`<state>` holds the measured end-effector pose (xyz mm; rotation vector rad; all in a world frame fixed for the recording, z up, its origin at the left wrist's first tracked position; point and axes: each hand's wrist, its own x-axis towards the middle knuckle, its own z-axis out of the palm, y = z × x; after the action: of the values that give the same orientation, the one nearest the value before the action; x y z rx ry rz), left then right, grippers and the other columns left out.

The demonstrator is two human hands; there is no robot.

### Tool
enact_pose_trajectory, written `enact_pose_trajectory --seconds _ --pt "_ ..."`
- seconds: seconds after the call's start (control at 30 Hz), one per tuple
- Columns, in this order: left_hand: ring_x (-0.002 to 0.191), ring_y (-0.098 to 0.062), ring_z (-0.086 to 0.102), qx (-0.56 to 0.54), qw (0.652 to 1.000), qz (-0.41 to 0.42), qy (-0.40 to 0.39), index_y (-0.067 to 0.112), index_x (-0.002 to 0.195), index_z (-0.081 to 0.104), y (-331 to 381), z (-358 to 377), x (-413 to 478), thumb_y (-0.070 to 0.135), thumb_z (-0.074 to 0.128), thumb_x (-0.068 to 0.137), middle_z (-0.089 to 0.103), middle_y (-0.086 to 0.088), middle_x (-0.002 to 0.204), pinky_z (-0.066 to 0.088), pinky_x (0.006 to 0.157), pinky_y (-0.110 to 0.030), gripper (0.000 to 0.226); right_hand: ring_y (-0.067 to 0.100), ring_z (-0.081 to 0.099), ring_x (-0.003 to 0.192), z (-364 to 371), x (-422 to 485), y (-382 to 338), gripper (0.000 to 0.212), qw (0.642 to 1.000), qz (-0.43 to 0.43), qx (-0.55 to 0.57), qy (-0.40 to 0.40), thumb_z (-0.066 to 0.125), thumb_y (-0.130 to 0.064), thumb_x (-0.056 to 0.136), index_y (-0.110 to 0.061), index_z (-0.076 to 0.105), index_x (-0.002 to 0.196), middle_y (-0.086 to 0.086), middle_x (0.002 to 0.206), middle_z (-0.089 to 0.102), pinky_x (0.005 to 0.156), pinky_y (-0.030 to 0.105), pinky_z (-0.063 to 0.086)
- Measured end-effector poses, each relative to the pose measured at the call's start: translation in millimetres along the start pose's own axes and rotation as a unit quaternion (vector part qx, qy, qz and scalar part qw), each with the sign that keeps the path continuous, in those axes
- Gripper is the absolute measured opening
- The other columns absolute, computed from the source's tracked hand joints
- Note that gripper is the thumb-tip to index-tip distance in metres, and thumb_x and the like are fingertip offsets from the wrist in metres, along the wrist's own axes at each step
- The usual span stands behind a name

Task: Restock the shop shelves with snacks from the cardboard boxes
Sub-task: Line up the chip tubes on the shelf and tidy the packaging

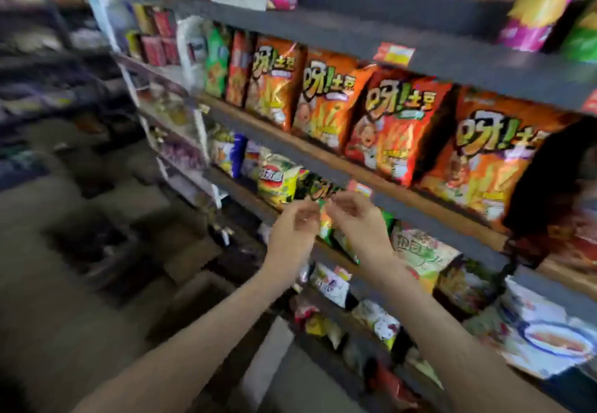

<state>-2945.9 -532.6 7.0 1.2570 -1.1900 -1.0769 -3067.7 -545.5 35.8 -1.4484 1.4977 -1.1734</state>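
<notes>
Orange snack bags (394,128) stand upright in a row on the shelf (290,151) just above both hands, their fronts facing out. The left hand (292,230) and the right hand (358,222) are raised close together at the next level down, backs toward the camera and fingers curled inward toward each other. Between them sits a green snack bag (324,223), touching or nearly touching the fingertips on either side. The picture is too blurred to tell whether either hand actually grips it or only hovers beside it. Up and to the left of the left hand lies a yellow chip bag (277,183), tilted on the same level. A small pink price tag (360,188) sticks out just above the right hand's fingers. To the right of the right hand leans a pale bag with green print (420,251). Well below and to the left of the left hand, brown cardboard boxes (193,261) rest on the floor, smeared by motion, their contents not readable.
</notes>
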Motion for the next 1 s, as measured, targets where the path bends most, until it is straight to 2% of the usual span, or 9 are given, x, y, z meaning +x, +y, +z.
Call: enact_pose_trajectory --seconds 0.1,0.27,0.33,0.4,0.43,0.57,0.73,0.83,1.0 --pt "0.083 -0.024 0.059 0.012 0.992 -0.110 0.052 0.019 0.090 0.060 -56 -57 -16 0.000 0.058 0.091 0.062 -0.005 0.087 0.047 0.081 -0.036 0.019 0.016 0.062 0.088 73 -10 41 0.013 0.992 0.084 -0.009 -0.089 0.069 -0.023 0.087 -0.015 0.065 0.096 -0.011 0.081 0.063 0.086 0.038 0.052" --pt "0.063 -0.010 0.052 -0.030 0.949 -0.287 0.129 0.003 0.102 0.056 -112 -161 -25 0.002 0.037 0.102 0.050 -0.005 0.079 0.042 0.046 -0.010 0.019 0.022 0.064 0.091 180 -18 72 0.012 0.973 0.129 -0.033 -0.191 0.072 -0.024 0.084 -0.021 0.062 0.090 -0.004 0.085 0.064 0.089 0.044 0.052" --pt "0.073 -0.010 0.050 -0.026 0.923 -0.341 0.177 0.010 0.098 0.055 -127 -208 -30 0.005 0.041 0.101 0.050 -0.002 0.083 0.045 0.057 -0.007 0.015 0.019 0.062 0.093 221 -17 73 0.013 0.961 0.146 -0.036 -0.231 0.071 -0.026 0.086 -0.023 0.060 0.092 -0.005 0.090 0.063 0.091 0.043 0.052" --pt "0.089 -0.017 0.058 0.017 0.908 -0.355 0.221 0.012 0.115 0.054 -145 -260 -32 0.012 0.051 0.098 0.056 -0.002 0.095 0.053 0.078 -0.026 0.018 0.017 0.060 0.097 266 -15 67 0.016 0.947 0.163 -0.044 -0.274 0.068 -0.029 0.089 -0.022 0.059 0.101 -0.003 0.099 0.062 0.090 0.039 0.052" --pt "0.091 -0.020 0.059 0.022 0.902 -0.361 0.238 0.012 0.120 0.053 -154 -287 -31 0.013 0.053 0.097 0.057 -0.003 0.099 0.053 0.079 -0.034 0.024 0.017 0.059 0.098 291 -12 64 0.018 0.940 0.167 -0.050 -0.293 0.067 -0.030 0.090 -0.022 0.059 0.104 -0.003 0.102 0.061 0.090 0.038 0.052" --pt "0.095 -0.027 0.058 0.037 0.885 -0.365 0.287 0.012 0.119 0.052 -180 -402 -17 0.011 0.056 0.094 0.059 -0.014 0.114 0.051 0.084 -0.040 0.025 0.018 0.056 0.104 405 6 41 0.030 0.930 0.173 -0.060 -0.319 0.066 -0.028 0.090 -0.020 0.055 0.117 -0.002 0.108 0.057 0.095 0.037 0.050" --pt "0.094 -0.028 0.057 0.046 0.872 -0.364 0.323 0.006 0.129 0.048 -188 -531 15 0.009 0.056 0.094 0.057 -0.020 0.121 0.048 0.079 -0.036 0.037 0.020 0.055 0.105 536 40 11 0.043 0.925 0.181 -0.083 -0.323 0.067 -0.033 0.089 -0.016 0.051 0.126 0.000 0.112 0.056 0.095 0.040 0.050" --pt "0.108 -0.032 0.058 0.055 0.868 -0.370 0.327 0.009 0.128 0.048 -190 -589 41 0.011 0.057 0.094 0.057 -0.016 0.122 0.049 0.087 -0.037 0.036 0.018 0.053 0.103 588 61 -2 0.045 0.922 0.192 -0.083 -0.325 0.066 -0.034 0.090 -0.017 0.050 0.128 -0.002 0.109 0.053 0.095 0.039 0.050" --pt "0.107 -0.029 0.058 0.038 0.872 -0.365 0.325 0.011 0.128 0.048 -208 -657 103 0.011 0.058 0.093 0.057 -0.016 0.124 0.050 0.092 -0.041 0.036 0.017 0.052 0.101 651 104 -1 0.044 0.920 0.212 -0.082 -0.318 0.065 -0.031 0.091 -0.016 0.049 0.129 0.000 0.115 0.053 0.087 0.032 0.048"
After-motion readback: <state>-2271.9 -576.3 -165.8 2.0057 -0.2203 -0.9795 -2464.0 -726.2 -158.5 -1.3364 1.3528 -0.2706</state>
